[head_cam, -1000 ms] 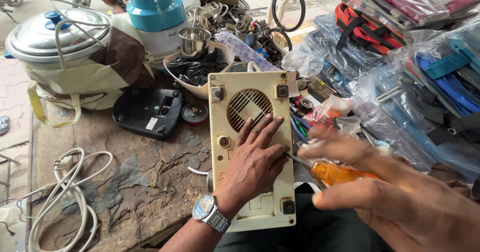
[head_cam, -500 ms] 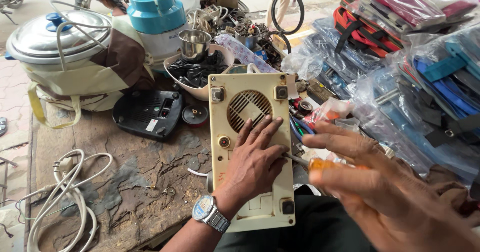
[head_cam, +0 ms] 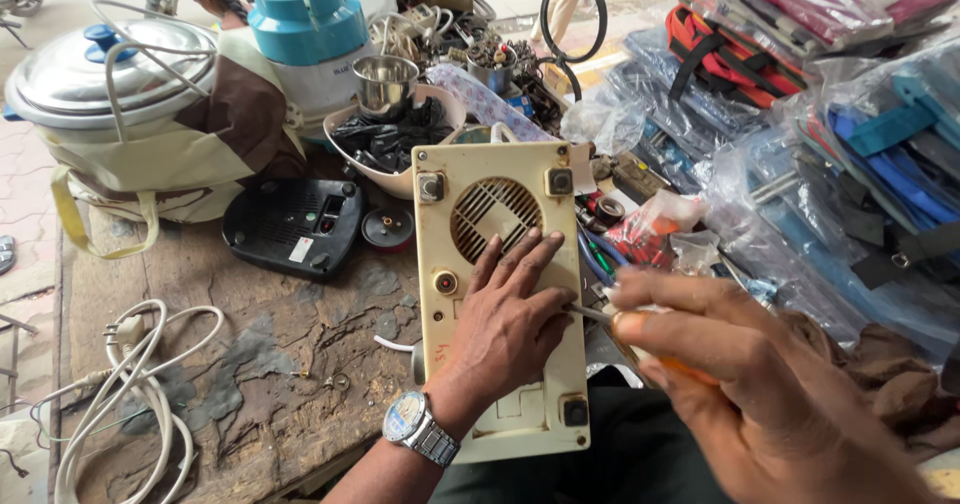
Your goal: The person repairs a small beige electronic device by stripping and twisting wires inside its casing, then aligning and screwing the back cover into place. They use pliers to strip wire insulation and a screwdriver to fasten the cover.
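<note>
My left hand (head_cam: pixel 505 319) lies flat, fingers spread, on the cream plastic appliance base (head_cam: pixel 500 304) turned underside-up at the worn wooden bench's (head_cam: pixel 250 364) near edge, pinning it steady; my right hand (head_cam: pixel 740 364) is clenched round an orange-handled screwdriver (head_cam: pixel 640 339), shaft angled toward the casing's right side; a small white rectangular label sits on the black plastic base (head_cam: pixel 293 226) behind.

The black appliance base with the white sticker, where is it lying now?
In the head view the black appliance base lies on the worn wooden table, left of the cream appliance casing and in front of the lidded steel pot.
</note>
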